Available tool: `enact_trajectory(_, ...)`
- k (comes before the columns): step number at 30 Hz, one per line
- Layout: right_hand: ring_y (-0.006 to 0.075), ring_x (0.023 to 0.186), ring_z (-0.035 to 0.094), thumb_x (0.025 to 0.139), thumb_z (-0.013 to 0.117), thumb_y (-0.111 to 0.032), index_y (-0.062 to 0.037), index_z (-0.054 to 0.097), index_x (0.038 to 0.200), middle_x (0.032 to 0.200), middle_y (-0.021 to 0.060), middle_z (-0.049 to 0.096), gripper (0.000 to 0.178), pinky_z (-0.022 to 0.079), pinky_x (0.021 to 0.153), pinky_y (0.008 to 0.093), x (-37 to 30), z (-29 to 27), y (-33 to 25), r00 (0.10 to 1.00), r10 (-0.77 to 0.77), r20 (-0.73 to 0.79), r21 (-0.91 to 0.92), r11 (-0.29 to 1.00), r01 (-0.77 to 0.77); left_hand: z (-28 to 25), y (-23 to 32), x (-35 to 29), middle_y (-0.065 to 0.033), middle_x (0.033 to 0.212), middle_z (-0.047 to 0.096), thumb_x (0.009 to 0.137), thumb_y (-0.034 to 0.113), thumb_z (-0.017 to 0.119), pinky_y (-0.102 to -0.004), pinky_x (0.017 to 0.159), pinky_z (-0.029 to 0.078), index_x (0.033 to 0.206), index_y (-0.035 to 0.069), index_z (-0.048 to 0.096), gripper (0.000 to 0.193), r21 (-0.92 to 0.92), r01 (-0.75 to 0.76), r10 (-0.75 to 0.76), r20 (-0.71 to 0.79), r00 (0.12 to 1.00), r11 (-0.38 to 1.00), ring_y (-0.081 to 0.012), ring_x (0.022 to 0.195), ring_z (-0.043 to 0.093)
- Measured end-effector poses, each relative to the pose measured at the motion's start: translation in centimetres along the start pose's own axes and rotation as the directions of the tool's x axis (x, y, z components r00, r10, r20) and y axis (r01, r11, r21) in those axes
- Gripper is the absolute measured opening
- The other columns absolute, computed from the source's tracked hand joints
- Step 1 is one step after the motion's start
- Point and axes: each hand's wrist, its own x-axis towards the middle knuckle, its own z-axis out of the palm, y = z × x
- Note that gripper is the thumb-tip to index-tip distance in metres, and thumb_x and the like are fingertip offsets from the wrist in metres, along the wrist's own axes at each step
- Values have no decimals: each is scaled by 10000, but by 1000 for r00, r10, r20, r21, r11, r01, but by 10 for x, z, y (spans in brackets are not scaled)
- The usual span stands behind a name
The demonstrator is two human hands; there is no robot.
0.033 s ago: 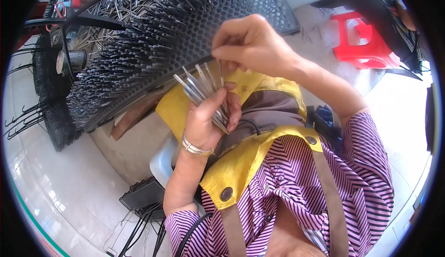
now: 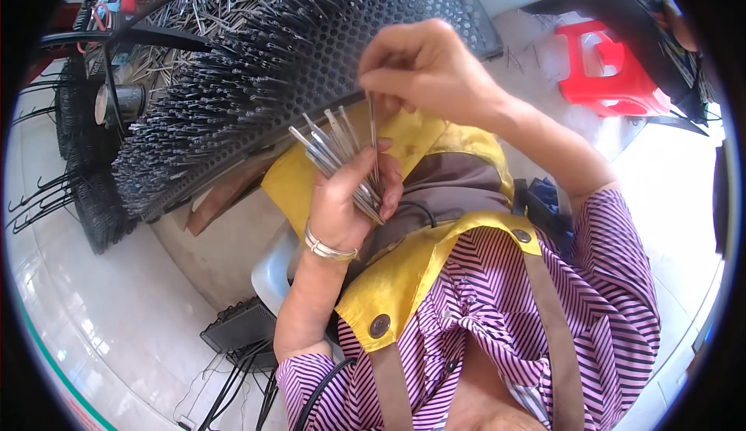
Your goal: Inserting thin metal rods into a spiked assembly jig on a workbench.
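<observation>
My left hand is closed round a fanned bundle of thin silvery metal rods, their ends pointing up toward the far side. Just above it, my right hand pinches the upper end of a single metal rod, whose lower part runs down to the left hand's fingers. Beyond both hands lies a black perforated tray with rows of round holes. Many dark rods stand upright in the tray's left and far holes, while the holes nearest my right hand show bare.
Loose metal rods lie heaped behind the tray. A metal can stands at its left, near black hooked wires. A red plastic stool is at the far right. My yellow and brown apron covers my lap.
My right hand has risen slightly with the pinched rod, so more of that rod shows above the left hand. The left hand with its bundle stays nearly still.
</observation>
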Motion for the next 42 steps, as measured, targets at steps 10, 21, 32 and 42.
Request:
enact_trajectory(10,232,517,551,736,584,47,9,555,810,616,147,537,88,419,479,275,38,-16,-20,614,-689,-385,-381,724,574,-7,-9,3,-95,780,565,892,210,451,-260,433,373,1026,28,526,238,-21,55,-56,-27,998,998,-168,553,487)
enact_trajectory(21,235,605,576,633,581,14,-15,573,829,663,83,561,197,478,552,328,80,-5,10,220,-973,71,-670,116,733,-9,-13,3,-104,772,564,884,195,467,-265,426,373,1017,26,539,227,-76,75,-75,-5,997,994,-177,556,494)
enact_trajectory(32,173,567,585,771,623,-143,-9,606,877,659,133,590,171,464,533,277,59,15,15,641,-762,94,-700,407,587,-2,-8,0,-124,699,574,843,152,521,-257,381,358,972,-15,553,213,-112,46,-48,-15,999,993,-188,511,522)
enact_trajectory(42,78,555,542,753,638,-118,50,603,846,629,47,587,195,423,501,213,-9,13,-5,982,108,155,-27,994,-105,6,3,2,-122,703,570,854,156,494,-241,386,358,981,-27,545,229,3,-4,3,143,990,1000,-175,500,517)
